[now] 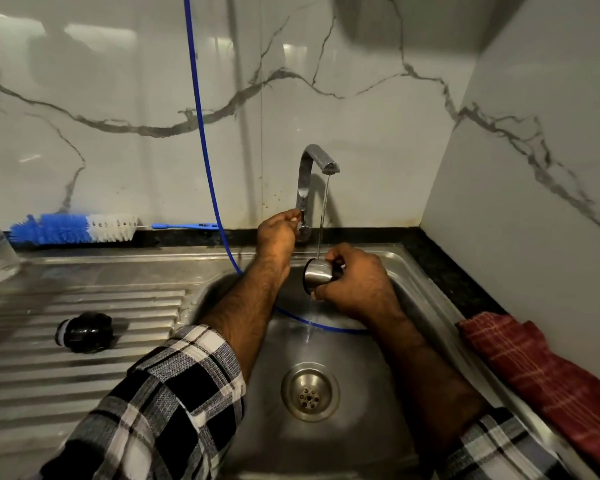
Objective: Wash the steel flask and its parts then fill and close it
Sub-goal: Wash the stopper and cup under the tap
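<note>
Two hands are at work in the head view, the only one you have. Your right hand (355, 284) grips the steel cup (318, 274) of the flask, held on its side over the sink (440, 306) with the thin stream from the tap (310, 174) running off its rim. Turn the mouth up into the flow so water swirls inside, then tip it out.

Your left hand (278, 233) reaches forward with its fingers pinched on the tap lever; open it a little, since the stream looks weak. The black stopper (85, 332) lies well apart on the ribbed draining surface (84, 375), and the bottle brush (73, 228) lies by the wall. The flask body is not visible, possibly out of frame.
</note>
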### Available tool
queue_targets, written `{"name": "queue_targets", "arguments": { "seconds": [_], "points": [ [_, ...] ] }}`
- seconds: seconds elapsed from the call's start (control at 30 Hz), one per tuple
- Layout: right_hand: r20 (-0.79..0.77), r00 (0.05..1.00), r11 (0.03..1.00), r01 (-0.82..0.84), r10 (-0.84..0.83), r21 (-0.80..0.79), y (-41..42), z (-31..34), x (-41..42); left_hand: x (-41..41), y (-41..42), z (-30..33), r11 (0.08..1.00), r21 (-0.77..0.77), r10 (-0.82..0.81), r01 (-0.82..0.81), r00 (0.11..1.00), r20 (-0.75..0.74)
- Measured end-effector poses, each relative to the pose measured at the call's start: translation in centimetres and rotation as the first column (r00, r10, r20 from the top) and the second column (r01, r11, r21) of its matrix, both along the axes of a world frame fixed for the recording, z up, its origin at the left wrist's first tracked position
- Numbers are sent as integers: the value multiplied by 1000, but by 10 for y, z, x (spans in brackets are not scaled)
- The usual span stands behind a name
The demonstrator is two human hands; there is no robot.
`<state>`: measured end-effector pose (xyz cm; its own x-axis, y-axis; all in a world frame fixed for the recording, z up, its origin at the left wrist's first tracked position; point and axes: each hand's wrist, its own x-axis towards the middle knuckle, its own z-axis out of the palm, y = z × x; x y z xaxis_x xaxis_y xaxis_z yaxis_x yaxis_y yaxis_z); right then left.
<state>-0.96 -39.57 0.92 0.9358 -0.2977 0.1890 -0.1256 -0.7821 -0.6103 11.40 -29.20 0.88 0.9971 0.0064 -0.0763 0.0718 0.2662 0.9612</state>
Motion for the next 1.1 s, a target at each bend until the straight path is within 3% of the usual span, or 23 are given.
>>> {"name": "queue_targets", "arguments": {
  "seconds": [0.33,0.5,0.63,1.1],
  "points": [
    [50,999,1000,-18,17,25,-1,-4,1,0,11,1,968,222,-141,118,986,92],
    [105,994,998,-43,39,40,0,-8,2,-14,32,-9,942,326,2,-77,975,224],
    [161,984,997,-77,73,21,2,-10,-2,-29,72,-19,924,348,81,-158,971,226],
    [146,968,970,-180,205,-165,9,-13,8,-54,87,-47,827,525,9,-202,938,347]
  ]
}}
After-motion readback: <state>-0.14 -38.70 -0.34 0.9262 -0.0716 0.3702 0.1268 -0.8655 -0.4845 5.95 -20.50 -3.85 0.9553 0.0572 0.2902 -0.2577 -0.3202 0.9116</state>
